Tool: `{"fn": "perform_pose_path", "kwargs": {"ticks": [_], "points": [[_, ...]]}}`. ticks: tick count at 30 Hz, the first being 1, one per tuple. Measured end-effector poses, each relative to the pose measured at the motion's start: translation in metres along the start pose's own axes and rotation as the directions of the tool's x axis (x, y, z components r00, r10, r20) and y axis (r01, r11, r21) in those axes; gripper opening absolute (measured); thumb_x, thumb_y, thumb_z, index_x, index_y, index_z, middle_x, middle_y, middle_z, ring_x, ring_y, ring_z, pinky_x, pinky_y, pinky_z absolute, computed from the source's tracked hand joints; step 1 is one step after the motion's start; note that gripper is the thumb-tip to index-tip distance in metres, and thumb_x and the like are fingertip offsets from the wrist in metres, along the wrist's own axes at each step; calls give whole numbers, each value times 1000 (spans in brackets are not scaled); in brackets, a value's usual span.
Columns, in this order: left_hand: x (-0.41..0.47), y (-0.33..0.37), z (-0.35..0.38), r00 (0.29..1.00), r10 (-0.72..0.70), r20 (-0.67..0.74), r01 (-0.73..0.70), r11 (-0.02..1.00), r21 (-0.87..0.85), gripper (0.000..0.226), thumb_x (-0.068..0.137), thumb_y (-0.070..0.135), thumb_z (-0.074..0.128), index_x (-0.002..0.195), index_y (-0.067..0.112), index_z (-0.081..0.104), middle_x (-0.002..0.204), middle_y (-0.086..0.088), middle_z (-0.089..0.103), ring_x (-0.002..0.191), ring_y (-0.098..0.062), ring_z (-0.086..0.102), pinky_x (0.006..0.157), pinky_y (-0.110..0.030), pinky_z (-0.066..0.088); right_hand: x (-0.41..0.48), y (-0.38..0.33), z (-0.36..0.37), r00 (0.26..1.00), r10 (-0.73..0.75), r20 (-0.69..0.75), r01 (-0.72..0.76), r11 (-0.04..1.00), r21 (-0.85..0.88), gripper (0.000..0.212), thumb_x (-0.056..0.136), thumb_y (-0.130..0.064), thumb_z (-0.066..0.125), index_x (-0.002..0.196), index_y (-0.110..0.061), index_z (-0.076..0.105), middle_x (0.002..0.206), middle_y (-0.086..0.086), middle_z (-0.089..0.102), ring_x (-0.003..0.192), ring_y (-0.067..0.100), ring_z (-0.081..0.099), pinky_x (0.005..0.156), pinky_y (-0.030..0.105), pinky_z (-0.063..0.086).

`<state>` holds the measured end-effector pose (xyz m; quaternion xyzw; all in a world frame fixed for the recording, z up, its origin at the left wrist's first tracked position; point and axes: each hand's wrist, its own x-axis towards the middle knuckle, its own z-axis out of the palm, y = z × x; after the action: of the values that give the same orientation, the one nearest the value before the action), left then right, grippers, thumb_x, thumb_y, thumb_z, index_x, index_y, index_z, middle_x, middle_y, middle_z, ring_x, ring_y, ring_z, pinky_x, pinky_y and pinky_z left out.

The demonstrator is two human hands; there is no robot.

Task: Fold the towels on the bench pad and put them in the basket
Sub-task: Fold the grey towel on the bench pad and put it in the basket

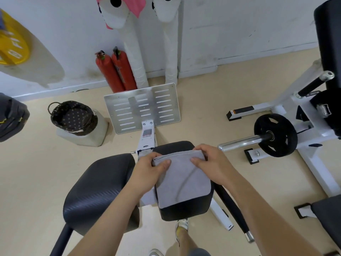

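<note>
A grey towel (pixel 181 182) lies folded on the right black bench pad (pixel 184 209). My left hand (pixel 147 170) pinches the towel's far left corner, thumb on top. My right hand (pixel 212 163) pinches the far right corner the same way. Both hands hold the folded far edge a little above the pad. A second black pad (pixel 99 189) sits to the left with nothing on it. The dark wicker basket (pixel 73 117) with a dotted lining stands on a pale block at the far left; I see no towel inside it.
A slotted metal footplate (pixel 142 108) stands beyond the pads. Two red fire extinguishers (pixel 116 71) lean on the wall. A barbell sleeve with a black weight plate (pixel 275 134) juts in from the right machine. My foot in a shoe (pixel 181 226) shows below the pad.
</note>
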<state>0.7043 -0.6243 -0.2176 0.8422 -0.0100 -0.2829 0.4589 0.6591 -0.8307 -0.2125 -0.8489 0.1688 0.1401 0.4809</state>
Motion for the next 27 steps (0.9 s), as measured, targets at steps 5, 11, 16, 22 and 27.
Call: {"fn": "perform_pose_path", "kwargs": {"ticks": [5,11,16,22,27], "points": [[37,-11,10,993,-55,-100,83,948,307,23,91,42,57,102,21,58,91,4,65,81,-13,60,68,-24,43,45,1,17,998,25,51,-12,969,-246,16,91,-23,56,105,-16,61,99,0,63,91,18,58,75,29,46],[54,-26,16,988,-94,-119,134,911,390,22,89,44,58,86,22,56,83,2,65,76,-15,59,63,-26,40,61,12,27,990,60,128,4,892,-452,15,95,-23,48,101,-13,56,88,1,58,77,19,50,63,29,36],[64,-25,19,992,-105,-73,126,883,452,22,93,39,54,99,20,63,95,1,66,80,-13,58,69,-24,41,71,12,25,972,88,219,41,853,-521,19,96,-22,46,108,-10,52,99,8,61,82,23,51,66,30,37],[72,-21,18,988,-152,-1,132,857,499,27,95,38,51,104,20,69,100,1,68,81,-11,56,63,-15,35,81,11,21,947,113,300,72,835,-545,21,98,-22,42,112,-8,49,96,7,56,82,21,47,67,30,35],[78,-26,15,978,-207,-10,200,926,320,20,93,32,57,97,19,70,92,4,66,79,-7,56,61,-15,37,86,10,23,940,132,315,80,811,-580,22,99,-25,40,112,-9,46,92,3,50,83,23,49,68,32,38]]}}
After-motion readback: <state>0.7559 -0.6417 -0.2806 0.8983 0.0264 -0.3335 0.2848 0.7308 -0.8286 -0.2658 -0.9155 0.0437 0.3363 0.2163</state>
